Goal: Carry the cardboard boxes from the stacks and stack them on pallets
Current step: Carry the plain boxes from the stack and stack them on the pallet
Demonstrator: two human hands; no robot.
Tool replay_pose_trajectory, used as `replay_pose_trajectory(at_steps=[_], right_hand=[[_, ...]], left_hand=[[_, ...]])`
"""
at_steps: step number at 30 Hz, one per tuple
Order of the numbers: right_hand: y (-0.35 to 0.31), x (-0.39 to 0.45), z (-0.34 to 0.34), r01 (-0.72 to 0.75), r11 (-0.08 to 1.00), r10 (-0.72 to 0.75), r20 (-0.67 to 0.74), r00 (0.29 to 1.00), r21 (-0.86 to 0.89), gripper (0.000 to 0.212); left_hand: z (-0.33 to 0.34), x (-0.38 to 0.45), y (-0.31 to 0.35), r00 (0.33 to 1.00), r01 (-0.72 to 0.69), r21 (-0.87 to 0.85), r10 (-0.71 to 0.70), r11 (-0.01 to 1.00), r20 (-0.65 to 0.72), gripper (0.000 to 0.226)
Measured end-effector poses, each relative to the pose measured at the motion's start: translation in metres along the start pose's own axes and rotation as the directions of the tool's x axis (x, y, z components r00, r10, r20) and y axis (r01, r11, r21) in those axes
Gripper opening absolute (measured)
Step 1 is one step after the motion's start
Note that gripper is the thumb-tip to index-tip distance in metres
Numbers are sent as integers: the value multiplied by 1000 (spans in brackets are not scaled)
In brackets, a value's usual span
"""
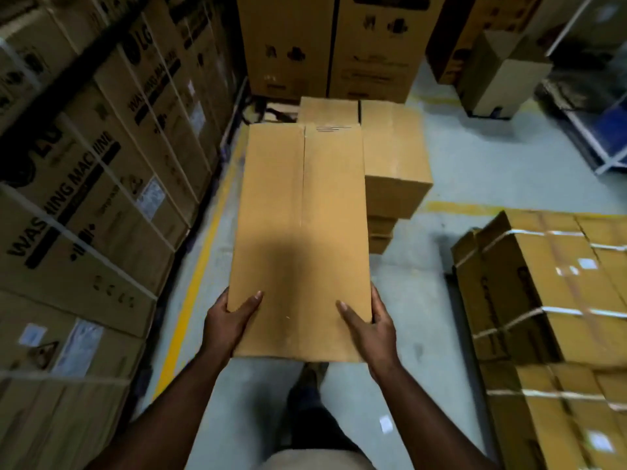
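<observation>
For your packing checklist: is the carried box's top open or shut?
Shut: the carried box has its flaps meeting flat along a centre seam.

Dim room: grey floor (492,157) with yellow line (200,262); perhaps blue racking (607,123) far right.

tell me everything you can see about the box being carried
The carried box is a long, plain brown cardboard carton, closed, with a flap seam running lengthwise down its top face and a short strip or mark at the far end. It is held flat, lengthwise away from the person, above the grey floor. The left hand and right hand grip its near corners, thumbs on top and fingers round the sides. A shadow falls across its near half.
</observation>
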State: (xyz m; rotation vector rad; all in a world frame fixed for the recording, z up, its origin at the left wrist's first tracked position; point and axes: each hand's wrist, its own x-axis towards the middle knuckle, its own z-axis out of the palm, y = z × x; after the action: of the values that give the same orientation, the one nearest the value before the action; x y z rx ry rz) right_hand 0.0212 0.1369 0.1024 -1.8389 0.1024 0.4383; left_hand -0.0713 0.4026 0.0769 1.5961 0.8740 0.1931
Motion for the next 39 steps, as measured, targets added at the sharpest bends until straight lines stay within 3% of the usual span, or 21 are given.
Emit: replay_pose_trajectory(at_steps=[7, 13, 16, 23, 28, 33, 34, 37, 39], right_hand=[[78, -112, -134, -47, 987, 25, -145, 989, -153, 82], [172, -176, -287, -86, 989, 49, -273, 961, -123, 92], [213, -208, -365, -52, 994, 21, -299, 954, -94, 77], [282, -292, -561, -130, 975, 59, -358, 932, -178, 78], [319, -297, -646, -192, 947, 102, -328, 939, -256, 95], [360, -297, -713, -290, 908, 164, -382, 910, -302, 102], [369, -296, -726, -298, 907, 171, -387, 906, -297, 98], [387, -298, -764, -312, 901, 175, -405, 897, -302, 88], [399, -298, -790, -321, 903, 193, -395, 898, -287, 84]], left_hand=[[80, -149, -44, 978, 70, 54, -79, 996, 192, 98], [206, -267, -75, 940, 42, 105, -75, 994, 333, 103], [268, -336, -91, 933, 50, 85, -77, 995, 351, 97], [411, -509, -113, 909, 119, 98, -148, 988, 390, 92], [474, -544, -117, 822, 253, 195, -317, 948, 474, 89], [547, -558, -122, 715, 198, 299, -346, 934, 608, 55], [562, -560, -131, 702, 178, 316, -345, 932, 623, 57], [600, -575, -154, 696, 160, 374, -374, 913, 614, 89], [622, -591, -162, 689, 170, 422, -413, 891, 595, 87]])
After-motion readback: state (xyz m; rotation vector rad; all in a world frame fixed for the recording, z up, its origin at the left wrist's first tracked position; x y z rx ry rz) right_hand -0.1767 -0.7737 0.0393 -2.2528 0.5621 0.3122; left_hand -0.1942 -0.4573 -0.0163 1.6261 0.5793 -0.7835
